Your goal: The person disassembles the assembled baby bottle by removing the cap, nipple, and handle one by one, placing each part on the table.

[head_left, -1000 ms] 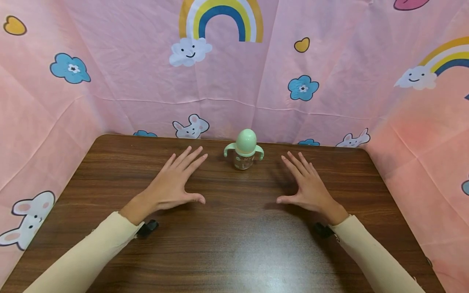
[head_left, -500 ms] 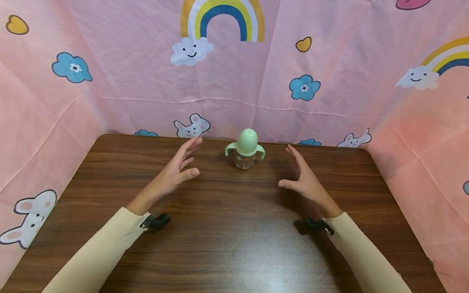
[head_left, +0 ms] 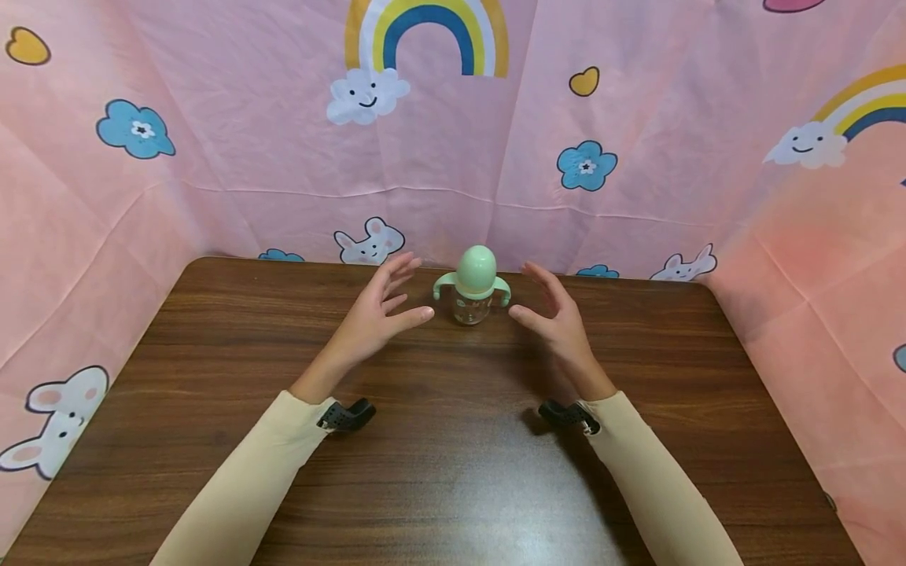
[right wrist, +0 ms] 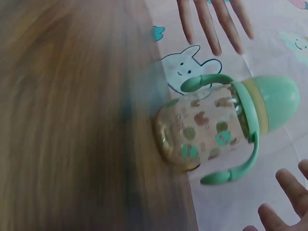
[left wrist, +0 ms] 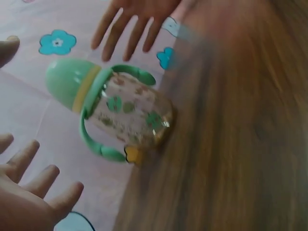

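Observation:
A baby bottle (head_left: pixel 473 306) with a clear printed body, a mint-green domed cap and two curved green handles stands upright near the table's back edge. On its left my left hand (head_left: pixel 371 318) hovers with fingers apart and thumb pointing at the bottle, touching nothing. To its right is my right hand (head_left: pixel 561 322), fingers and thumb spread in a loose C, also apart from it. The left wrist view shows the bottle (left wrist: pixel 130 108) between both hands. In the right wrist view the bottle (right wrist: pixel 204 125) has a handle on each side, with fingertips (right wrist: pixel 288 185) near the cap.
The dark wooden table (head_left: pixel 439 472) reaches back to a pink cloth (head_left: pixel 453 157) printed with rainbows, clouds and rabbits. This cloth hangs behind the table and along both sides. A black strap device (head_left: pixel 347 415) sits on each wrist.
Both hands have turned from palm-down to palms facing inward. They have moved forward and toward each other, closing in on the bottle from both sides. The bottle has stayed in place.

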`<state>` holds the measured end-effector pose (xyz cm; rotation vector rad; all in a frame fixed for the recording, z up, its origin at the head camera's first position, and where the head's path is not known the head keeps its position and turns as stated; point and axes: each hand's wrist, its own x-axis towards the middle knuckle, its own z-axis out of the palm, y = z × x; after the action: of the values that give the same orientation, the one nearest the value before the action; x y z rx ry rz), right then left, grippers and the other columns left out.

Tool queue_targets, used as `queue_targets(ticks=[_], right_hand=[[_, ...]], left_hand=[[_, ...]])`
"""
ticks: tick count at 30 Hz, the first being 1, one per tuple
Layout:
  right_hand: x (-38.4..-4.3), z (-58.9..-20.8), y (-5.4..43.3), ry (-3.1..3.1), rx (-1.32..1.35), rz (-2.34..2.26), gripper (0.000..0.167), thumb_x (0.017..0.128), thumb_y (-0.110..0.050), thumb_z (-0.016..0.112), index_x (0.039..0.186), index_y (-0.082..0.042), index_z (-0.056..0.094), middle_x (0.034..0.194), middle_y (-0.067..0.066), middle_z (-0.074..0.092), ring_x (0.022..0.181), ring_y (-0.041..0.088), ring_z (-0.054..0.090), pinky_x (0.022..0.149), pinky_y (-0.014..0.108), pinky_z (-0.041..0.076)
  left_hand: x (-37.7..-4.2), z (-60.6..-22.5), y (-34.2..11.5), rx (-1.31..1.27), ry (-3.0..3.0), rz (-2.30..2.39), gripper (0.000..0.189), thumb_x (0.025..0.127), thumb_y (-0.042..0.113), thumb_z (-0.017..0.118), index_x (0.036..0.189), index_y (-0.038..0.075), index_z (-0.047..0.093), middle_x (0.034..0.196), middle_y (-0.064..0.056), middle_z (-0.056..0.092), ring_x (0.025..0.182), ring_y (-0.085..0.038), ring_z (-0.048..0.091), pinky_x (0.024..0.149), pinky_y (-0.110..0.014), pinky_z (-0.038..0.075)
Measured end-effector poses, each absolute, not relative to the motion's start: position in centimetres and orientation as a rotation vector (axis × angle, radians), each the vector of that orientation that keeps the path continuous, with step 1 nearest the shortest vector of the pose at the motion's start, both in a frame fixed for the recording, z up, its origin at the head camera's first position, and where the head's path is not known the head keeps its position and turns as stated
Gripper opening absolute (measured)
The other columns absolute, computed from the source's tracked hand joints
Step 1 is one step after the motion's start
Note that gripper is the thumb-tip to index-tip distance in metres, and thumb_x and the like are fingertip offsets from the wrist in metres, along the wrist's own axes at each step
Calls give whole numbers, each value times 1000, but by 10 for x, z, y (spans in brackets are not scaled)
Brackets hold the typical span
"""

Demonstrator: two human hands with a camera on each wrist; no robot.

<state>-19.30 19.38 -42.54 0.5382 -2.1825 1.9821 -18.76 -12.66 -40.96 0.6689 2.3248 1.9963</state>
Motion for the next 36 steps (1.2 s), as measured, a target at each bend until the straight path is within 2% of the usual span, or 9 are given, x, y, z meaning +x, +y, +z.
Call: queue_targets(ticks=[6,15,25,36], right_hand=[[-200,-421,171,-2196,513,1961,72,95,2,76,162,2,48,165,23,49,159,30,37,130,63,19],[-212,-423,147,-2176,412,1966,73,95,-1,82,161,2,50,163,17,52,156,30,40,129,57,25],[-218,-436,144,-2096,320,2045,71,92,6,84,156,6,54,153,23,59,142,36,55,121,50,38],[-218,-443,153,-2080,303,2056,62,90,11,82,148,7,61,148,26,64,137,40,60,116,57,41]], left_hand=[[-197,-409,-106,621,2390,1988,85,97,8,85,168,6,39,172,-15,41,161,-29,34,127,-61,31],[-204,-410,-83,518,2526,1934,83,94,13,89,165,5,46,168,-14,47,157,-29,40,125,-58,35],[-209,-422,-78,473,2572,1904,82,94,15,89,164,4,47,167,-13,48,156,-33,41,123,-61,37],[-212,-430,-81,411,2568,1880,74,95,15,88,159,3,53,163,-15,51,152,-36,45,117,-61,45]])
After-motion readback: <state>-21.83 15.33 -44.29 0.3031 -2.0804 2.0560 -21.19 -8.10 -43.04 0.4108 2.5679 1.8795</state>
